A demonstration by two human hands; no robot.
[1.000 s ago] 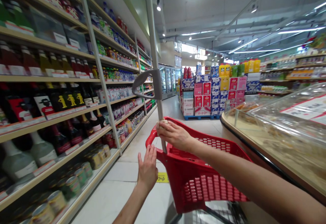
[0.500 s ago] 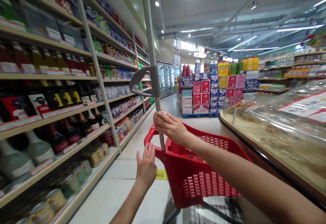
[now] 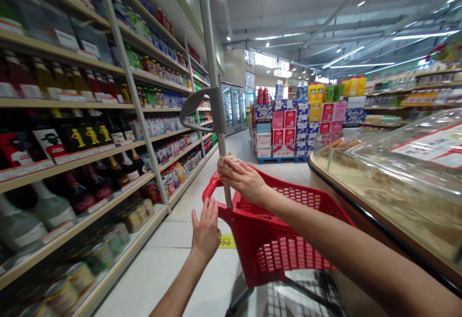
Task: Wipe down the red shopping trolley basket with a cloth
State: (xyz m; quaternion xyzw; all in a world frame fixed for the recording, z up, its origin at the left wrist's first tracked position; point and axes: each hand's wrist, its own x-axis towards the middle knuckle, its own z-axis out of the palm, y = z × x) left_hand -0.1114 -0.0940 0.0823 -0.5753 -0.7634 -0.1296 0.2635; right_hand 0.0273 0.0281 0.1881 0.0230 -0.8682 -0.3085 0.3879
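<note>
A red plastic shopping cart (image 3: 249, 245) stands before me, with a grey metal pole (image 3: 209, 33) rising from its handle end. My right hand (image 3: 249, 180) presses a crumpled light cloth (image 3: 227, 161) against the lower pole, its fingers curled over the cloth. Above it, a grey looped bracket (image 3: 217, 110) is fixed to the pole. My left hand (image 3: 206, 230) lies with fingers stretched out, their tips at the cart's red handle (image 3: 210, 189); it grips nothing.
Shelves of bottles and cans (image 3: 86, 163) line the left side. A glass-edged food counter (image 3: 325, 163) with clear covers runs close on the right. Ahead stands a pallet stack of boxed drinks (image 3: 285, 134). A yellow sign (image 3: 227, 241) is on the floor.
The cart, pole and shelves sit slightly higher and further left in view. My right hand keeps the cloth on the pole, and my left hand stays at the handle.
</note>
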